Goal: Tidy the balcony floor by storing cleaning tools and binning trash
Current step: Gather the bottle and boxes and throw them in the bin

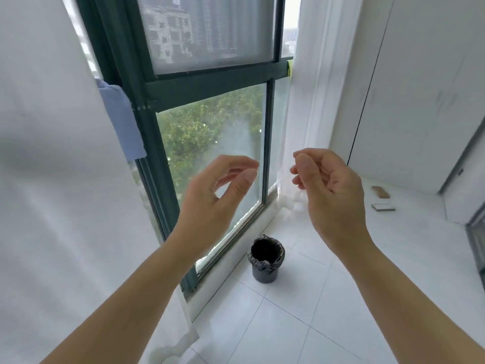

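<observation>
Above the white tiled floor [301, 298], both hands hang raised and empty before the window [210, 153]
Left hand [210, 200] has its grip loosely apart, thumb and curled fingers forming an open ring with nothing between them; right hand [333, 190] has its fingers curled in toward the palm, thumb near them, also holding nothing. Down between the forearms, a dark bin [266, 261] with a black liner stands upright on the floor just beside the window's low sill, mouth open; what is inside cannot be told. Two small flat pieces [381, 199] lie on the tiles by the far wall, well apart from the bin. A blue cloth [120, 122] hangs at the window frame on the left, beside a white curtain [52, 153]
</observation>
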Demonstrator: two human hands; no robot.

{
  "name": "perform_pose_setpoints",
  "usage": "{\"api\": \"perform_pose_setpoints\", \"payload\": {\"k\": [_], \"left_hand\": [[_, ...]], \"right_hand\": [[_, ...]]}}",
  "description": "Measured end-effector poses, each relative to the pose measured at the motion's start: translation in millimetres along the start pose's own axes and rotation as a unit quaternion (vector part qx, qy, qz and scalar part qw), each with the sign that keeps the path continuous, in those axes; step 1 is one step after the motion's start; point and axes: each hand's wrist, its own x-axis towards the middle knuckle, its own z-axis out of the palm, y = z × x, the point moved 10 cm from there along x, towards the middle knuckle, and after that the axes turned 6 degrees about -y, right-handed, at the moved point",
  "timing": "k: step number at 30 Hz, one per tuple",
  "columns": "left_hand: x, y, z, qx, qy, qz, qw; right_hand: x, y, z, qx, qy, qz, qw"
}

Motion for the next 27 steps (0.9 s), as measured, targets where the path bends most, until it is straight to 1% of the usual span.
{"api": "perform_pose_setpoints", "payload": {"k": [5, 13, 17, 22, 27], "left_hand": [[56.6, -27.6, 60.4, -0.049, -0.042, 0.016, 0.998], [145.6, -77.9, 122.3, -0.146, -0.096, 0.055, 0.983], [195.9, -106.3, 141.5, -0.176, -0.109, 0.074, 0.976], [253.9, -140.2, 161.2, -0.207, -0.14, 0.084, 0.965], [294.1, -174.6, 189.4, -0.233, -0.159, 0.071, 0.957]], "right_hand": [[28.3, 34.4, -59.7, -0.053, 0.054, 0.009, 0.997], [79.6, 78.8, -114.2, -0.129, 0.127, 0.012, 0.983], [117.9, 100.8, -131.4, -0.166, 0.163, 0.0, 0.972], [163.7, 131.0, -139.4, -0.194, 0.187, 0.001, 0.963], [189.2, 162.4, -152.2, -0.218, 0.207, 0.019, 0.953]]}}
